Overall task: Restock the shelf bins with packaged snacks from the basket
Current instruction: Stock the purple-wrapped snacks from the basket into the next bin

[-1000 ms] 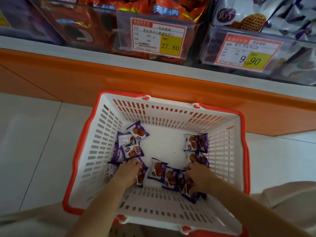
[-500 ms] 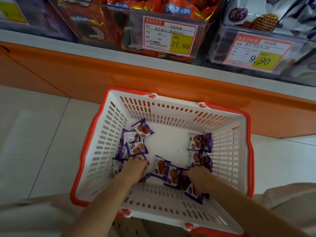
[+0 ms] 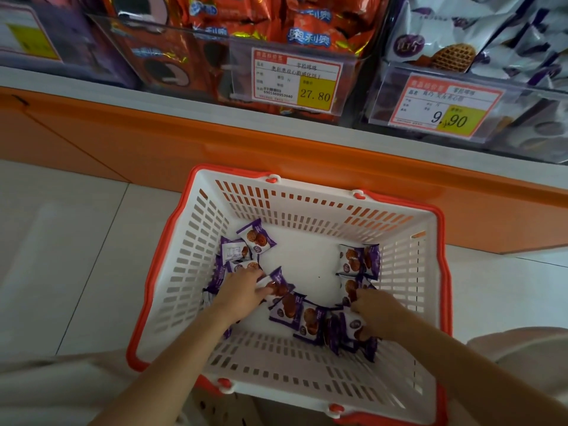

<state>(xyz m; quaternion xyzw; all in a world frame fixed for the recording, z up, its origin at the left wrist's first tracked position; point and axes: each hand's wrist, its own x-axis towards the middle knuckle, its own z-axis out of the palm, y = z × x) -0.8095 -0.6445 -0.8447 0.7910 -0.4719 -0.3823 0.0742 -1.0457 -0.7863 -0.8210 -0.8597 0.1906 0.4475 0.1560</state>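
On the tiled floor (image 3: 76, 241) below the shelf (image 3: 184, 99), the basket (image 3: 190, 272) holds purple packets. The fingers of the left hand (image 3: 242, 295) pinch one upturned packet (image 3: 278, 284). Those of the right hand (image 3: 379, 316) curl round a bunch (image 3: 350, 329). The matching bin (image 3: 522, 118) sits above-right, nearer the right hand.

Floor: pale glossy floor tiles (image 3: 76, 241) with thin dark grout lines, showing at the left and right of the view.
Plinth: a broad orange band (image 3: 153, 142) running slantwise, its lower edge meeting the tiles.
Ledge: a white strip (image 3: 123, 93) directly above the orange band.
Middle card: a red-bordered white price card (image 3: 295, 81) with a yellow square reading 27.80.
Right card: a tilted card of the same kind (image 3: 445, 106) reading 9.90.
Left card: a yellow tag (image 3: 27, 38), too blurred to read.
Clothing: beige fabric (image 3: 61, 388) in the lower corners.
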